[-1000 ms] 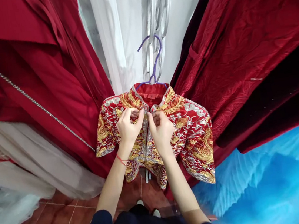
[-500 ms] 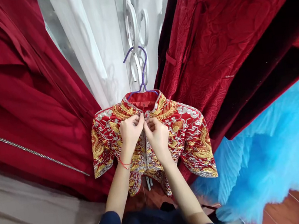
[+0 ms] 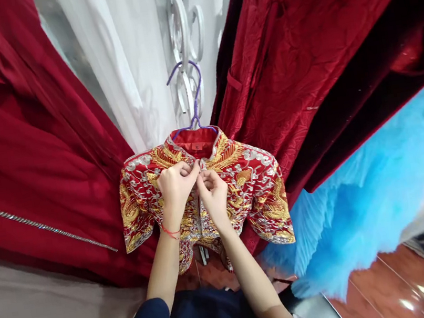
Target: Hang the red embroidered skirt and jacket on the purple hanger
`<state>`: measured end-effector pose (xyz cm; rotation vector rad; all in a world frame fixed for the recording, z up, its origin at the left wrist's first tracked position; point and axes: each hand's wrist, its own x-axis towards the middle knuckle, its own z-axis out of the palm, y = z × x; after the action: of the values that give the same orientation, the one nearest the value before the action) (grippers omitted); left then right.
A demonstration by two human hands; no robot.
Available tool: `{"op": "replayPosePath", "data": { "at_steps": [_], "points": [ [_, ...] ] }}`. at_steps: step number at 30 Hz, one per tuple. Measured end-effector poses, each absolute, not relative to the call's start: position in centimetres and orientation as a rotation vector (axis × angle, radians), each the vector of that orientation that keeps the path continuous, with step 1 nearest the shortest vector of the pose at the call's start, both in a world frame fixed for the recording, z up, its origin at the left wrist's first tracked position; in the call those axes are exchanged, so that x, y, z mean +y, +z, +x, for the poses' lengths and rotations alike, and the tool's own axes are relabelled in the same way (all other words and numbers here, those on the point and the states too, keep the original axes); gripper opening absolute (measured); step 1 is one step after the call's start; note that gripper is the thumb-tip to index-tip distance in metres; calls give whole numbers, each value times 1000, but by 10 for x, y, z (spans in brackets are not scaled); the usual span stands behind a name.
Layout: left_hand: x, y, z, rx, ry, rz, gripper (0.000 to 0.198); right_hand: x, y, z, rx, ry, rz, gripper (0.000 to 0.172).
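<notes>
Though close, red garments (image 3: 322, 41) beside jacket (image 3: 200, 222)

Plain deep-red smooth cloth (image 3: 21, 139) is draped in long folds on the left, crossed slantwise by a thin, glittering silver chain-like trim (image 3: 39, 226). Below it, pale beige sheer fabric (image 3: 62, 303) is spread. At the top, white hanging cloth (image 3: 141, 47) is seen beside white looped scrollwork (image 3: 183, 20). On the right, leaf-patterned red fabric (image 3: 311, 48) is bordered by dark maroon velvet (image 3: 363, 104), with bright-blue ruffled material (image 3: 362, 205) beneath. Glints are cast on reddish-brown floor tiles (image 3: 399, 277).
</notes>
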<state>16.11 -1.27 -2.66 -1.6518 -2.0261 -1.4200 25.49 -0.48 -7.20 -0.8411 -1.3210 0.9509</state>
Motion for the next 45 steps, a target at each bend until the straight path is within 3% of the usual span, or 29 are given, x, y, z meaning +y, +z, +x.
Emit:
{"op": "replayPosePath", "data": {
  "at_steps": [6,15,24,30,35,45],
  "points": [
    [-9,-32,156,-2014,-1224,-1803,31,1,-76,250,-1235,1138,-815,28],
    [-8,-47,144,-1894,-1319,-1923,28,6,-70,257,-1565,993,-866,41],
    [-16,-56,159,-1796,-1749,-1828,37,1,-50,284,-1771,1226,-919,26],
    [-26,-71,159,-1925,-1630,-1842,42,1,-57,285,-1738,1331,-1005,29],
    [-26,-67,157,-1836,-1536,-1876,33,1,-58,286,-1717,1434,-983,26],
    [-31,-54,157,-1699,-1700,-1864,37,-11,-114,282,-1664,1637,-1054,33]
  ]
}}
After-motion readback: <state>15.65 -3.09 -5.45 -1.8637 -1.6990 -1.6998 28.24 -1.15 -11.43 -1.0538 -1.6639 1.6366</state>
